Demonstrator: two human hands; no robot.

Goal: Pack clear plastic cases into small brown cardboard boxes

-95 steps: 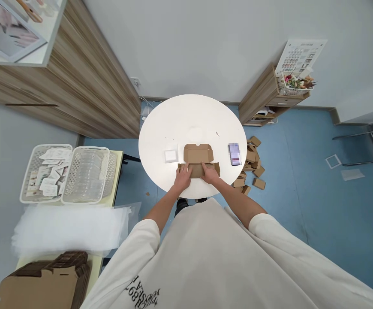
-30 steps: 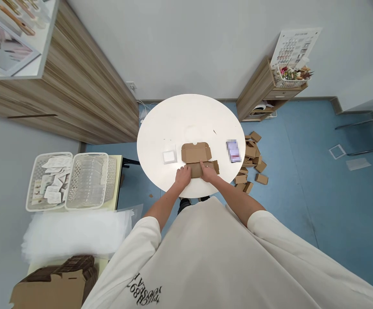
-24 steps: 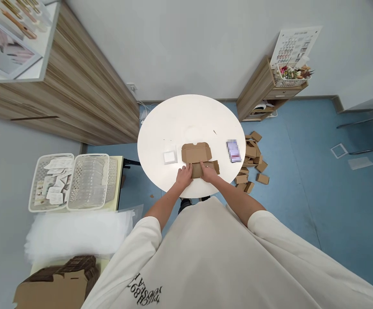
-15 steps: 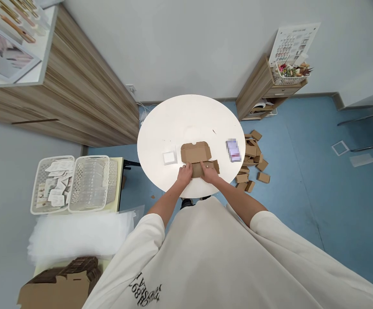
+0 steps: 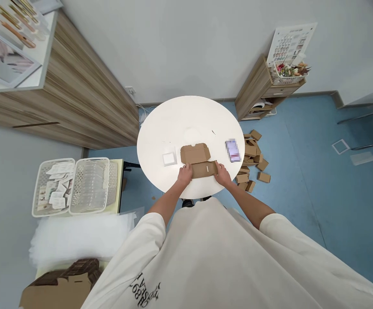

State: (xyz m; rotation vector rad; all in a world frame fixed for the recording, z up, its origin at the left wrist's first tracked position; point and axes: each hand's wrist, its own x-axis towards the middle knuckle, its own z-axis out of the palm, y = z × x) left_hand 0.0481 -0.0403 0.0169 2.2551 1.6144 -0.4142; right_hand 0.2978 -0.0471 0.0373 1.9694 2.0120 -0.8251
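Note:
A brown cardboard box (image 5: pixel 202 170) lies partly folded on the round white table (image 5: pixel 160 124), its lid flap standing out toward the far side. My left hand (image 5: pixel 185 172) grips the box's left end, fingers closed round the edge. At the opposite end my right hand (image 5: pixel 222 174) is closed on the right side flap. A small white slot shows on the near panel between the hands. Left of the box sits a small clear case with a white square (image 5: pixel 169 158). To the right lies a purple, blurred-out object (image 5: pixel 233 150).
Many folded small boxes (image 5: pixel 252 150) are piled on the floor right of the table. At left stand white baskets (image 5: pixel 88 184) with packets and clear cases, a stack of white sheets (image 5: pixel 83 236) and flat cardboard (image 5: pixel 58 287). A wooden cabinet (image 5: pixel 257 90) stands behind right.
My right hand has moved right, from the middle of the near panel to the box's right end. The right end flap has been folded up. My left hand stays in place.

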